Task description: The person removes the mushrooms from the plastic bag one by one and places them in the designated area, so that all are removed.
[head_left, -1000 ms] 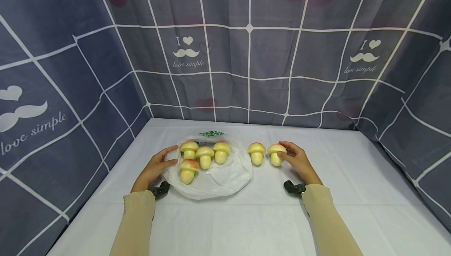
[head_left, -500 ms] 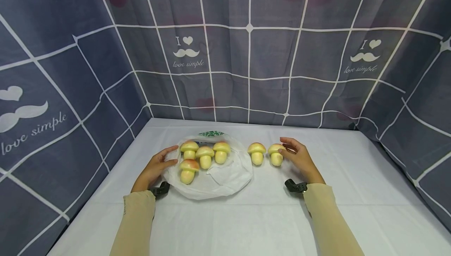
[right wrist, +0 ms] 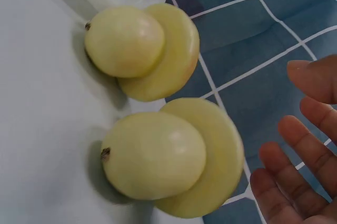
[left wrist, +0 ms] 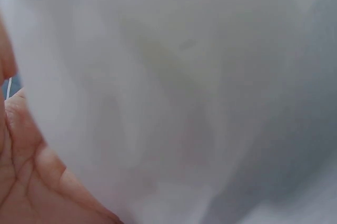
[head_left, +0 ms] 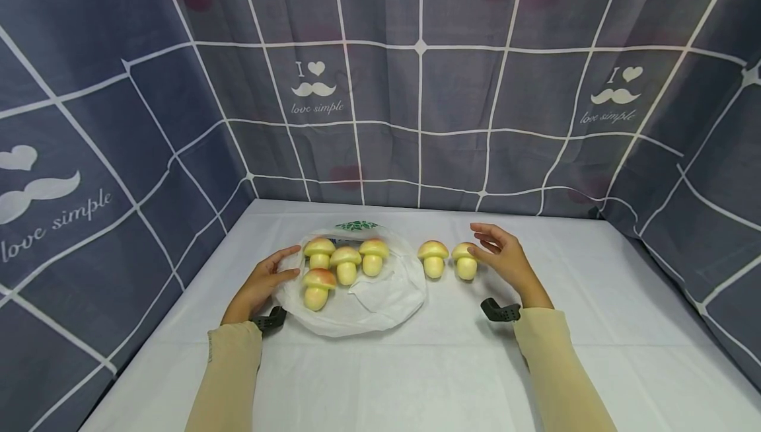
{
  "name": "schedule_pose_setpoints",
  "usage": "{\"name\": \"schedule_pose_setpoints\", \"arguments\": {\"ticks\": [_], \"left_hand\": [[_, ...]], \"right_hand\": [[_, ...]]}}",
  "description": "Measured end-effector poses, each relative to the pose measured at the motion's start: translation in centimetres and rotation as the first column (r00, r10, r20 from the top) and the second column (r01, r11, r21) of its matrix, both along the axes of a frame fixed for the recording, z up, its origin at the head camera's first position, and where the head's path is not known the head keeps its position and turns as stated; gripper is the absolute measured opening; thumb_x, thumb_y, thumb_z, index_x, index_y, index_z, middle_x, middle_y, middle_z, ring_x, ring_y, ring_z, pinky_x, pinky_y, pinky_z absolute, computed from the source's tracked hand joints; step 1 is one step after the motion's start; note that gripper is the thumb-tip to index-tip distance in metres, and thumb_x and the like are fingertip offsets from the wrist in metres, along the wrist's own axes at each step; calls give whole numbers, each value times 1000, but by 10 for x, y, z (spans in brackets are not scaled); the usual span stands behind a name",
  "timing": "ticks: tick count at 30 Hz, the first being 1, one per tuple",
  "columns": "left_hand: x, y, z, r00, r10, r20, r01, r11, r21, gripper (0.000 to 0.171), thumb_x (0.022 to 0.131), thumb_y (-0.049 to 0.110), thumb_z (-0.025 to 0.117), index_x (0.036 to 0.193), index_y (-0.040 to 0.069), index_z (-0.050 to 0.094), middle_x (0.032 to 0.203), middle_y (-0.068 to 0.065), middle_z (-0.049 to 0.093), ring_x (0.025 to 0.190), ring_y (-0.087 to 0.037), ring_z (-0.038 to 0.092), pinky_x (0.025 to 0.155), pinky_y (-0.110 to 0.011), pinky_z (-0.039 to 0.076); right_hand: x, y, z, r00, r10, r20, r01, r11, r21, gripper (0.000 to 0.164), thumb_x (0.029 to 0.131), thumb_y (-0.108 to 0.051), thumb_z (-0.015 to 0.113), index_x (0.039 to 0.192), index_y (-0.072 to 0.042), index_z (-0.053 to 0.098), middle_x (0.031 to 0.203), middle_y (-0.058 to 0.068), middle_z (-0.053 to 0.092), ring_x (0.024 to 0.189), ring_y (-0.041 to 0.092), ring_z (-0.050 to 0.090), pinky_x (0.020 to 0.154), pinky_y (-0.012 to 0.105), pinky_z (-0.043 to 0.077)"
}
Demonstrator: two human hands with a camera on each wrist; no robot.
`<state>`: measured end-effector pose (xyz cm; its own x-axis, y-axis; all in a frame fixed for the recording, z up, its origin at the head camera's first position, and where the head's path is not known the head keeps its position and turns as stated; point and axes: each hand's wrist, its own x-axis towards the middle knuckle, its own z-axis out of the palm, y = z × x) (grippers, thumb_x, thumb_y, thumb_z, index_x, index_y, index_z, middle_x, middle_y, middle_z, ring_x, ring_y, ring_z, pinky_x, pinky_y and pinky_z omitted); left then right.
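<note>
My right hand (head_left: 505, 259) hovers beside the rightmost toy mushroom (head_left: 466, 268), its fingers loosely spread and holding nothing. In the right wrist view the fingers (right wrist: 297, 148) stand apart from that mushroom's yellow cap. Another pale yellow mushroom (head_left: 433, 265) stands just to its left. My left hand (head_left: 259, 287) rests against the left side of a white plastic bag (head_left: 380, 316), thumb and fingers apart. Several mushrooms with reddish-topped caps, such as the front one (head_left: 317, 296), lie in or on the bag. The bag's pale film (left wrist: 158, 77) fills most of the left wrist view.
A white cloth (head_left: 380, 379) covers the table. Dark grey curtains (head_left: 452, 88) with white grid lines stand behind it and at both sides. Green print (head_left: 357, 225) shows at the bag's far edge. Each wrist wears a black camera mount (head_left: 499, 312).
My right hand has let go of the rightmost mushroom and drawn slightly up and to the right, fingers opening. That mushroom stays in place. My left hand and the bag have not moved.
</note>
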<state>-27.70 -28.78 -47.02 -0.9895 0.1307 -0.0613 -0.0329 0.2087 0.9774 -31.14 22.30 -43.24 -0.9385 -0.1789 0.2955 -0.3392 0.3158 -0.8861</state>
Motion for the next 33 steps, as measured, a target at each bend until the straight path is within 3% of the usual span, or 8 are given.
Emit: {"name": "schedule_pose_setpoints", "arguments": {"ticks": [6, 12, 18, 26, 28, 33], "left_hand": [[0, 0, 0, 1000, 6, 4, -6, 1000, 13, 71, 106, 7, 67, 168, -1, 34, 176, -25, 23, 156, -42, 28, 93, -15, 51], [0, 0, 0, 1000, 7, 6, -7, 1000, -8, 72, 106, 8, 68, 168, 0, 34, 177, -23, 20, 160, -40, 23, 95, -12, 46], [0, 0, 1, 1000, 2, 4, -2, 1000, -8, 72, 105, 8, 68, 168, 0, 34, 177, -23, 20, 160, -40, 24, 95, -12, 46], [0, 0, 0, 1000, 3, 0, -3, 1000, -14, 72, 106, 9, 69, 168, 0, 34, 177, -22, 21, 160, -39, 23, 96, -11, 44], [0, 0, 0, 1000, -2, -2, 2, 1000, -1, 72, 106, 8, 68, 168, 0, 34, 177, -23, 21, 159, -40, 25, 96, -12, 46], [1, 1, -1, 1000, -12, -4, 12, 999, 35, 71, 106, 7, 67, 168, 0, 33, 176, -24, 21, 157, -42, 28, 94, -15, 51]], "right_hand": [[4, -5, 9, 1000, 29, -1, -29, 999, -38, 49, 100, 1, 75, 145, 11, 59, 151, 29, 58, 138, 39, 57, 113, 26, 47], [6, -11, 14, 998, 58, -1, -58, 997, -53, 46, 100, 4, 73, 143, 12, 60, 147, 33, 60, 126, 23, 65, 102, 17, 51], [8, -20, 19, 992, 117, 35, -115, 991, -68, 47, 101, 2, 71, 144, 14, 58, 142, 34, 62, 117, 14, 68, 97, 19, 54], [9, -31, 17, 979, 202, 40, -196, 974, -116, 44, 100, 4, 71, 141, 15, 59, 129, 11, 73, 111, 11, 71, 95, 22, 56], [9, -34, 15, 977, 210, 36, -204, 971, -122, 43, 100, 5, 71, 140, 16, 59, 127, 13, 73, 110, 11, 72, 94, 22, 57], [9, -43, 13, 972, 231, 41, -225, 966, -129, 43, 100, 6, 70, 140, 16, 59, 134, 34, 66, 111, 15, 73, 93, 23, 57]]}}
